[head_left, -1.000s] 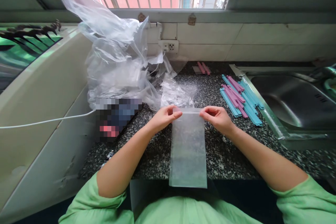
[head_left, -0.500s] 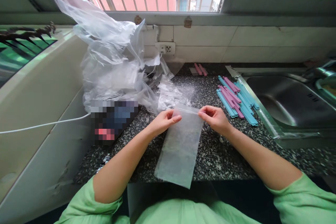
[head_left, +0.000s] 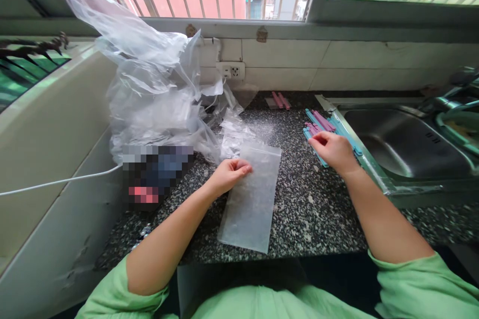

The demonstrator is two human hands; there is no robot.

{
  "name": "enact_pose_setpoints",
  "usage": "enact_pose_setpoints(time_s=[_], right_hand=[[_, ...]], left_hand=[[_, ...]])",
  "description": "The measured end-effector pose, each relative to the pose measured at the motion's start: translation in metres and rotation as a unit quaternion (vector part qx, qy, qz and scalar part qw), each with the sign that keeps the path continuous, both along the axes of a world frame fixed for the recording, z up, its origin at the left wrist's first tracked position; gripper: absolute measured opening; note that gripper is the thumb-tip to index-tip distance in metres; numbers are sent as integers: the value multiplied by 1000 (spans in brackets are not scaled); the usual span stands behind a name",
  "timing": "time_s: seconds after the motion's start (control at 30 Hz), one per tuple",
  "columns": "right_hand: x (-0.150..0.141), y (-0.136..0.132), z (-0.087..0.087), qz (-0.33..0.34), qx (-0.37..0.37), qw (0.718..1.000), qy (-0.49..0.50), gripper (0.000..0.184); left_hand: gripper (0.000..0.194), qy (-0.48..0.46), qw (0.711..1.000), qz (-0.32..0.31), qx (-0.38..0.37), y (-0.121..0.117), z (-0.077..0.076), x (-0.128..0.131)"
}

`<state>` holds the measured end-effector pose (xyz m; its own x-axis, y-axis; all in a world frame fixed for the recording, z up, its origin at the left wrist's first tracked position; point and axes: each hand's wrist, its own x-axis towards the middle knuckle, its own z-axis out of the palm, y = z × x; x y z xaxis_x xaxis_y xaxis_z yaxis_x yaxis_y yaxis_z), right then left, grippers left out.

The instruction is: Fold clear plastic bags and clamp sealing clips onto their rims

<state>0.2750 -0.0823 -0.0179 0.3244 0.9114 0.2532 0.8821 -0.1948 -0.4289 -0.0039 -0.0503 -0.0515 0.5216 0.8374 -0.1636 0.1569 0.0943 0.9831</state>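
My left hand [head_left: 232, 175] pinches the upper left edge of a flat, translucent plastic zip bag [head_left: 251, 204], thumb on top. The bag lies tilted over the speckled counter, its lower end close to the front edge. Off to the right, my right hand [head_left: 332, 150] is over a pile of long plastic strips that look like bag clips. Blue clips [head_left: 348, 135] and pink clips [head_left: 322, 120] show around it. Its fingers are curled with the tips close together at the pile's left side; whether they grip a clip is hidden.
Crumpled clear plastic bags [head_left: 157, 94] are heaped at the back left, with smaller clear packets [head_left: 235, 132] beside them. A blurred-out dark object [head_left: 160, 174] lies left of my forearm. Two pink clips [head_left: 280, 100] rest near the wall. A steel sink [head_left: 404, 144] borders the right.
My right hand has let go of the bag's upper right corner and moved right, over the clips. My left hand still holds the bag, whose lower end has risen slightly in view.
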Motion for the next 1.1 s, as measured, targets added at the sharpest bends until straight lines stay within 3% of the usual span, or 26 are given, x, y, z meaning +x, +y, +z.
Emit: enact_pose_setpoints(time_s=[0.07,0.17,0.43,0.6,0.73,0.9,1.1], right_hand=[[19,0,10,-87,-77,990,-75,27],[37,-1,20,-142,-167,968,-119,31],[35,2,15,-108,-276,943,-151,41],[29,5,11,-96,-299,934,-168,33],[30,6,9,-97,-260,944,-177,28],[30,3,5,-68,-109,982,-140,26],[3,-5,1,69,26,997,24,25]], left_hand=[[31,-2,1000,7,-2,-1,0,0],[34,6,1000,9,-21,-2,2,0],[23,-24,997,54,-58,-2,3,1],[30,-36,995,72,-51,0,-2,0],[41,-30,998,48,-39,-1,-1,0],[38,-10,998,32,-44,-2,2,-1],[29,-12,997,48,-56,-1,1,-1]])
